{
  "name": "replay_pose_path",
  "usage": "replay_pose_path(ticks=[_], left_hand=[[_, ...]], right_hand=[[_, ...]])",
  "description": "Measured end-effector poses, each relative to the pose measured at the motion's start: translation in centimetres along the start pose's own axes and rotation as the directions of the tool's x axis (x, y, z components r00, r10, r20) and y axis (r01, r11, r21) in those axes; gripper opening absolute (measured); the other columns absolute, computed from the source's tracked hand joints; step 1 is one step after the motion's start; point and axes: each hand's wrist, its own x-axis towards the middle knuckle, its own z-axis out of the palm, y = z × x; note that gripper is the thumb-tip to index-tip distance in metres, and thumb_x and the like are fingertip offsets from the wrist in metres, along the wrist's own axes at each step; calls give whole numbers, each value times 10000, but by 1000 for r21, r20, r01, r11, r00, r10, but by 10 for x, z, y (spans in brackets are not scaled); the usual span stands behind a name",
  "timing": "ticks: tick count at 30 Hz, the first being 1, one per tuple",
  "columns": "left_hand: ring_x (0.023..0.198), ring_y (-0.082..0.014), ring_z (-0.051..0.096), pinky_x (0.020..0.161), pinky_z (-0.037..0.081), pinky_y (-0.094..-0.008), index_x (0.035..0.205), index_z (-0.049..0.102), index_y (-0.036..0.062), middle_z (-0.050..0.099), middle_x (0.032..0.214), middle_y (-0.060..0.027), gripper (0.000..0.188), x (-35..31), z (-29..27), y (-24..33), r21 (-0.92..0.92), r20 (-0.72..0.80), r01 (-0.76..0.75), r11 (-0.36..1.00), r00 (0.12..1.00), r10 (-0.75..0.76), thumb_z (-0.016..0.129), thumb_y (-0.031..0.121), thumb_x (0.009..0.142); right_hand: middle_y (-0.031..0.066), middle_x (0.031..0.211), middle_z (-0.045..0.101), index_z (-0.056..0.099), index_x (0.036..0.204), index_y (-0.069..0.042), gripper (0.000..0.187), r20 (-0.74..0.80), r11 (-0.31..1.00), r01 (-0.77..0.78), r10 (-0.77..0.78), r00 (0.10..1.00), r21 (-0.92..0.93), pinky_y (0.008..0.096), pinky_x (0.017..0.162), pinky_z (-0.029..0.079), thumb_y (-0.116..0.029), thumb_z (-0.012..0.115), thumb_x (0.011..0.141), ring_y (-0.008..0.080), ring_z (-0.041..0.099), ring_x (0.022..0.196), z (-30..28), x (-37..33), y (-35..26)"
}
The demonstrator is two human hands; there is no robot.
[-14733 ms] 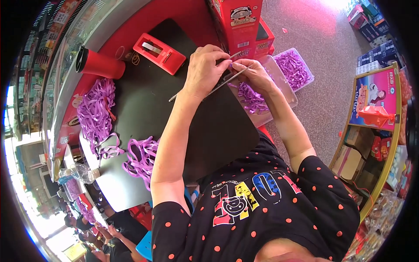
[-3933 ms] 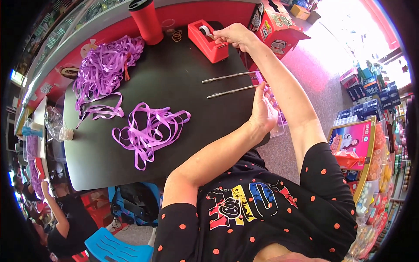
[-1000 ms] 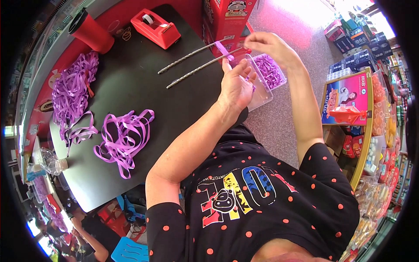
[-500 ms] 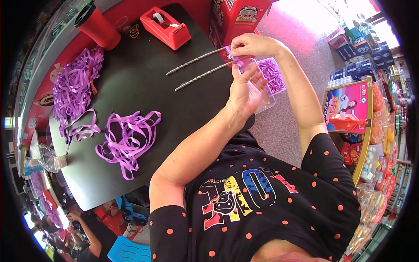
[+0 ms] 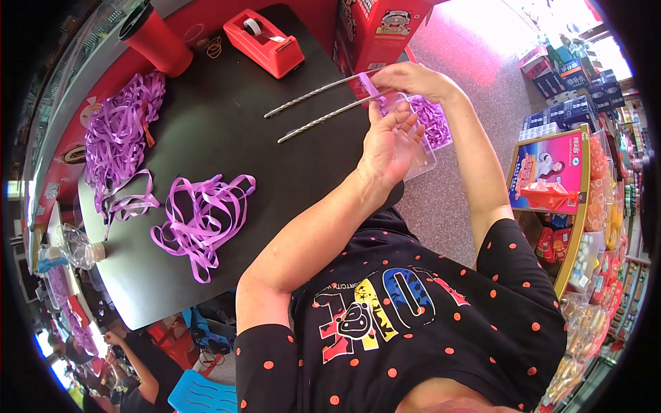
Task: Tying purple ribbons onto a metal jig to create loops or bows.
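Two thin twisted metal rods stick out to the left, roughly parallel and apart, over the black table's right side. A strip of purple ribbon spans the two rods near my hands. My right hand bends over the upper rod's end, its fingers closed at the ribbon and partly hidden. Palm up, my left hand has its thumb at the ribbon by the lower rod, the other fingers loosely curled. Beneath my hands is a clear plastic box; purple ribbon pieces lie in a container beside it.
On the black table lie a loose ribbon coil and a large ribbon heap. A red tape dispenser and red cup stand at the back. A blue stool is lower left; shelves of goods line the right.
My right hand has shifted slightly right, its fingertips moving from the ribbon's front toward the back of the upper rod. My left hand and the rods have barely moved.
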Motion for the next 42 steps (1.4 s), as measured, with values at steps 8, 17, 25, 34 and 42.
replay_pose_path(ticks=[8,17,25,34,42], left_hand=[[1026,-219,479,942,413,-413,1363,281,291,495,1122,-57,707,0,1,2,-41,7,53,998,999,-52,546,-11,782],[1065,-226,499,971,407,-426,1393,262,303,530,1121,-58,745,-5,9,4,-57,-53,76,995,995,-79,551,-9,782],[1054,-229,505,969,410,-426,1369,303,286,530,1117,-55,712,-5,8,7,-61,-83,71,996,994,-76,556,-17,776],[1026,-200,467,963,376,-417,1320,341,269,498,1129,-39,615,-3,4,2,49,-49,22,999,999,-20,544,31,791],[1062,-217,418,984,333,-437,1371,280,296,427,1227,-40,679,-5,5,-5,93,-45,-10,996,999,14,513,38,787]], right_hand=[[50,1070,632,574,1209,-5,343,177,661,-88,-69,982,745,231,804,478,-172,581,909,92,581,881,33,23,59],[-1,1028,595,552,1195,-15,515,179,405,27,-462,869,914,191,737,461,-324,714,816,52,552,860,63,65,92],[16,966,621,603,1045,-18,346,291,402,-96,-456,841,910,214,689,478,-295,674,852,82,585,785,52,64,93],[85,843,668,644,858,-43,117,392,575,-325,8,920,751,318,738,528,-155,634,824,174,630,729,2,38,45],[-104,631,485,680,793,-108,144,298,773,-266,104,949,576,185,516,347,-240,634,825,5,403,549,-13,17,20]])
